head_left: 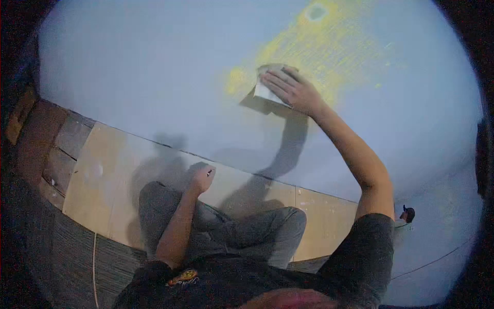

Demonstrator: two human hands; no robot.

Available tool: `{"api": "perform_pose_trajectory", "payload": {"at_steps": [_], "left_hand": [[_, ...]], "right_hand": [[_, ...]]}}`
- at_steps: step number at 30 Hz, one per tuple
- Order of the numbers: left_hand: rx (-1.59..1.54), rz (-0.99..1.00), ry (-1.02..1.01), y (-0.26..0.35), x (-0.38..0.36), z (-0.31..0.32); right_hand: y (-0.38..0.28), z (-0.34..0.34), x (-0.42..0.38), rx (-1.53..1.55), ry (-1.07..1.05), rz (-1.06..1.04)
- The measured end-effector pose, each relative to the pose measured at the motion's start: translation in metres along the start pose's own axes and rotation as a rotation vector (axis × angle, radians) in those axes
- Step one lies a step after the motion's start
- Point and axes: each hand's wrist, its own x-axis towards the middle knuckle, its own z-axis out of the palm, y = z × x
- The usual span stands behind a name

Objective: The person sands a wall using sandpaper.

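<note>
My right hand (288, 90) is stretched up to the pale wall (170, 67), its fingers laid over a folded whitish sheet (263, 92) that looks like sandpaper. One corner of the sheet stands off the wall and casts a shadow. Around and above this hand spreads a yellow, scratched-looking patch (329, 46) with a pale greyish spot near its top. Down by my bent knee, my left hand (204, 178) is closed in a fist. A small dark-and-light spot shows at its fingers, and I cannot tell what it holds.
Light boards (110, 180) run along the foot of the wall, beneath my crossed legs (257, 232). A pale cord (94, 268) lies on the dark, ridged floor at lower left. A small whitish thing with a dark top (406, 215) stands at right, beyond my right arm.
</note>
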Motion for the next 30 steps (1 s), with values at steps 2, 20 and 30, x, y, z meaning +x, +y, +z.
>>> {"api": "perform_pose_trajectory", "payload": {"at_steps": [2,20,30], "left_hand": [[0.064,-0.025,-0.078,0.013,0.004,-0.007],[0.032,-0.254,-0.143,0.016,0.014,-0.007],[-0.301,-0.243,-0.705,0.090,-0.018,0.033]], "right_hand": [[0.061,-0.021,-0.003,-0.199,0.109,0.179],[-0.272,0.070,-0.049,0.858,-0.231,0.481],[-0.404,0.049,-0.153,1.962,-0.089,0.857]]}}
